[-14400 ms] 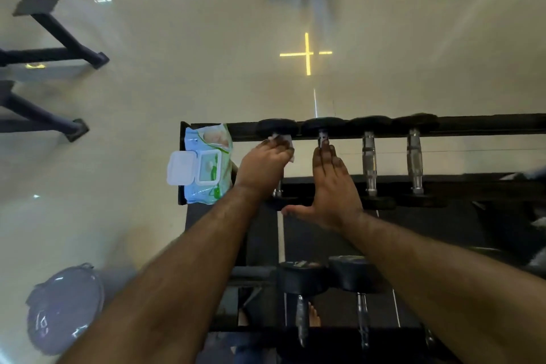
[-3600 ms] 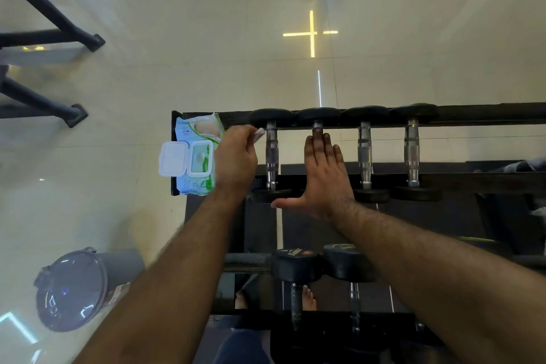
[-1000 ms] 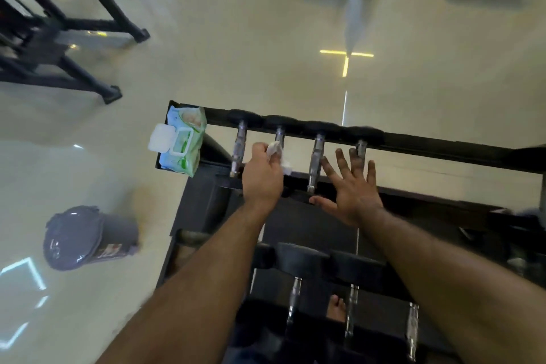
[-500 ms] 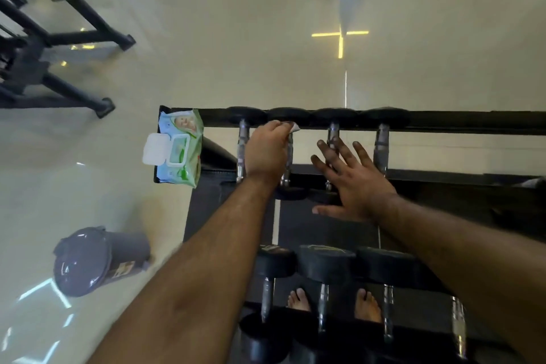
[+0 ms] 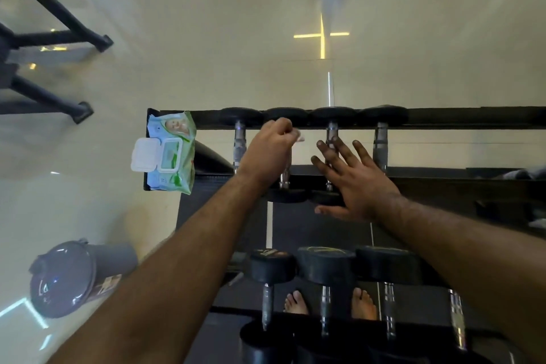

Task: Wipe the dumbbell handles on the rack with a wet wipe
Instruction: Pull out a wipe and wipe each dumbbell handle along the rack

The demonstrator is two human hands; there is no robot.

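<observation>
Gripping a wet wipe (image 5: 299, 137) round a dumbbell handle (image 5: 285, 168), left hand (image 5: 270, 151) fingers curled, right hand (image 5: 359, 177) fingers spread

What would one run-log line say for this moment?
left hand: grips wet wipe on second dumbbell handle | right hand: open, on third dumbbell handle | wipes pack: lid open, rack's left end

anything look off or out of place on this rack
The wipes pack sits on the left end of the rack with its white lid flipped open, hanging past the edge. The dumbbells sit in even rows; nothing spilled or damaged.
</observation>
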